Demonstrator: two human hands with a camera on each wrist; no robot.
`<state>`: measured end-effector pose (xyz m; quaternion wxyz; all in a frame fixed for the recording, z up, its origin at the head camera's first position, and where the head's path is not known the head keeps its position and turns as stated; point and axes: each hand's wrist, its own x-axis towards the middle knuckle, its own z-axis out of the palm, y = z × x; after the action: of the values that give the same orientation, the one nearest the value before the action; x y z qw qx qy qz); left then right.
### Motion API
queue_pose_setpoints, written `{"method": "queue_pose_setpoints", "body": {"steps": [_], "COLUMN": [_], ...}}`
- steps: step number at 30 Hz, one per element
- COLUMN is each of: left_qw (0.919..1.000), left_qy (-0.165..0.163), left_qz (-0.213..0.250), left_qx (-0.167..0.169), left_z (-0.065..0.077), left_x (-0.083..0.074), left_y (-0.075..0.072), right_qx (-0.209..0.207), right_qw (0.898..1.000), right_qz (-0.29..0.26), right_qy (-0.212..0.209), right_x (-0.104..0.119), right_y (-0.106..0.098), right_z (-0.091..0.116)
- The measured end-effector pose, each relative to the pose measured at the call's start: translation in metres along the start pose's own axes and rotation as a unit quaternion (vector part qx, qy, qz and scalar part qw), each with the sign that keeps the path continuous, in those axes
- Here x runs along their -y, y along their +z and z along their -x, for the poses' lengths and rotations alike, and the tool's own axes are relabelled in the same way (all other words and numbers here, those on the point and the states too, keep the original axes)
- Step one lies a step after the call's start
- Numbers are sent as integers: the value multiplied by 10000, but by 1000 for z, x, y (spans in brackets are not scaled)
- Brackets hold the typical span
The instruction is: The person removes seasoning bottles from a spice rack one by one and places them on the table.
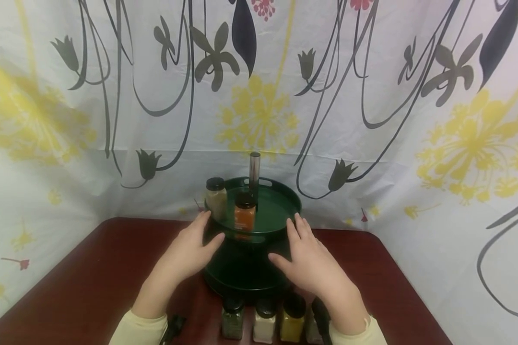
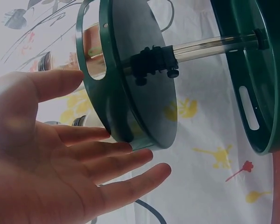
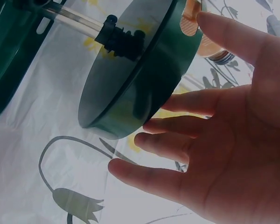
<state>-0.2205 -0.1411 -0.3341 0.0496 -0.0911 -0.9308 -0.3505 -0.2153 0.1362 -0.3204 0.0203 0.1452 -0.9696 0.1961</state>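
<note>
A green two-tier tray stand has its upper tray [image 1: 276, 206] on a metal pole [image 1: 254, 172] above a wider lower tray [image 1: 246, 282]. On the upper tray stand a jar of orange spice [image 1: 244, 218] and a jar of pale beige spice [image 1: 216, 201], both black-lidded. My left hand [image 1: 190, 249] is at the upper tray's left side, its straight fingers at the rim. Opposite it, my right hand [image 1: 308, 256] has its fingers spread along the right side. In the wrist views the fingertips lie against or very near the tray wall, and neither palm holds anything.
In front of the stand, several black-lidded spice jars [image 1: 265, 321] line up near the table's front. Dark cables hang by both wrists. The red-brown table [image 1: 90, 273] meets a flower-printed curtain [image 1: 259, 120] behind and on both sides.
</note>
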Motion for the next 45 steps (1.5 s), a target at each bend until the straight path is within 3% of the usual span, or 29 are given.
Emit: {"method": "queue_pose_setpoints", "body": {"steps": [13,22,32,45], "left_qw": [9996,9997,9997,9996], "left_qy": [87,37,-91,-65], "left_qz": [-236,-173,-160,-174], "left_qx": [-89,-184,-182,-204], "left_z": [2,0,-1,0], "left_x": [0,-1,-1,-4], "left_y": [1,3,3,3], "right_qx": [-246,-738,213,584], "right_qw": [9996,9942,9936,9916], "right_qz": [-30,280,362,350], "right_qy": [-129,-729,-1052,-1096], "right_x": [9,43,74,79], "right_y": [1,-33,-58,-44], "right_z": [-4,-22,-60,-76]}}
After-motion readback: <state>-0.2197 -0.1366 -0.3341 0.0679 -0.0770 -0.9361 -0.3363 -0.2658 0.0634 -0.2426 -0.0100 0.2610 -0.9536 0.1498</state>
